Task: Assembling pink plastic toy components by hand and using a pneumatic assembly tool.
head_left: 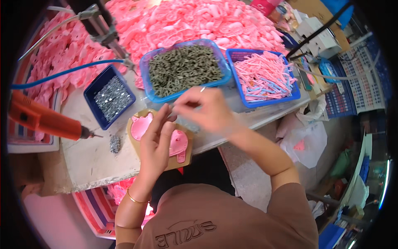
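Over a tan holder [188,161] at the table's front edge, my left hand [154,145] is raised with bent fingers and thumb close together. Its fingertips meet those of my right hand [209,110], which is pinched and slightly blurred. Whatever lies between the fingertips is too small to make out. Pink plastic parts rest in the holder: a rounded one [141,125] on the left and another [178,144] on the right, both partly hidden by my left hand. Just beyond my right hand stands a clear blue bin [226,71] of small grey-green pieces [184,66].
A blue bin [273,101] holds pink and blue strips. Left are a dark blue bin [93,103] of screws, a small screw pile [115,144] and an orange power screwdriver [49,118]. A metal tool arm [101,31] hangs before heaped pink parts [186,23].
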Demonstrator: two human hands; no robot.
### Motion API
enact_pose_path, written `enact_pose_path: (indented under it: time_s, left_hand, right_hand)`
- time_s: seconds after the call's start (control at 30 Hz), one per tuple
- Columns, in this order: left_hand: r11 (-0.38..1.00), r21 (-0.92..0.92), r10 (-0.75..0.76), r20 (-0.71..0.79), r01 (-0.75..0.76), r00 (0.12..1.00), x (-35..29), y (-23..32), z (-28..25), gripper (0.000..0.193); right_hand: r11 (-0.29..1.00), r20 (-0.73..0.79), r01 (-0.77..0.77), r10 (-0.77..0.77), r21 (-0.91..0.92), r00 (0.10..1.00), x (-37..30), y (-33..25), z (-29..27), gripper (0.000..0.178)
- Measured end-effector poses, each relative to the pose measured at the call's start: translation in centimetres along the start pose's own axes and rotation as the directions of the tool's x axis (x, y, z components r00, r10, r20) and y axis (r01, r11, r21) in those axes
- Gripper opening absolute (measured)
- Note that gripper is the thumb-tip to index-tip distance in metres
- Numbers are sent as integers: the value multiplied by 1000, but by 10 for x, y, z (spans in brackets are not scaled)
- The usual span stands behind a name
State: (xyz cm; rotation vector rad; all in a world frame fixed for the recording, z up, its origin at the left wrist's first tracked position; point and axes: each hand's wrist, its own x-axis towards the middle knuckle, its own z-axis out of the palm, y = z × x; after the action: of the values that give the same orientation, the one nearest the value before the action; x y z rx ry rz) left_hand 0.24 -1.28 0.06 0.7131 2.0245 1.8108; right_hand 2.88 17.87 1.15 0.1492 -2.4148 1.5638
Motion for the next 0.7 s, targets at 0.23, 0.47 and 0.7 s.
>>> enact_pose_path:
  time_s: [0.23, 0.47, 0.7]
  left_hand:
    - [959, -226, -190, -70, 170, 979, 0, -14, 6, 27]
    - [936, -294, -233, -112, 191, 966, -7, -8, -10, 24]
    - [920, -278, -305, -68, 275, 950, -11, -5, -14, 26]
  right_hand:
    - [969, 17, -84, 83, 230, 996, -30, -8, 5, 25]
    - [718, -399, -385, 161, -581, 903, -42, 84, -142, 22]
    - [683, -378, -402, 195, -610, 905, -41, 106, -145, 17]
